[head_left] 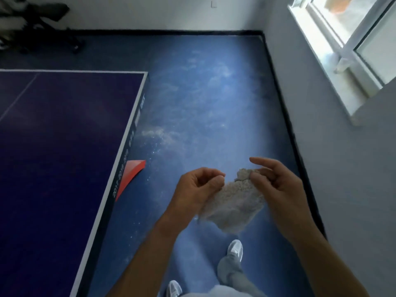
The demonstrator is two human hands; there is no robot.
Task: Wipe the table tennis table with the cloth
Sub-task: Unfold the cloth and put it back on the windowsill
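Note:
A grey-beige fluffy cloth (pixel 235 202) hangs in the air between my hands, over the blue floor to the right of the table. My left hand (pixel 195 189) holds its left edge with curled fingers. My right hand (pixel 276 181) pinches the cloth's top right corner between thumb and fingers, with the index finger stretched out. The dark blue table tennis table (pixel 64 136) with white border lines fills the left side; its corner lies far left of my hands.
A red leg part (pixel 130 176) shows under the table's side edge. A grey wall with a window (pixel 351 50) runs along the right. A black chair base (pixel 38 28) stands at the far left. My feet in pale shoes (pixel 235 249) stand on the blue floor.

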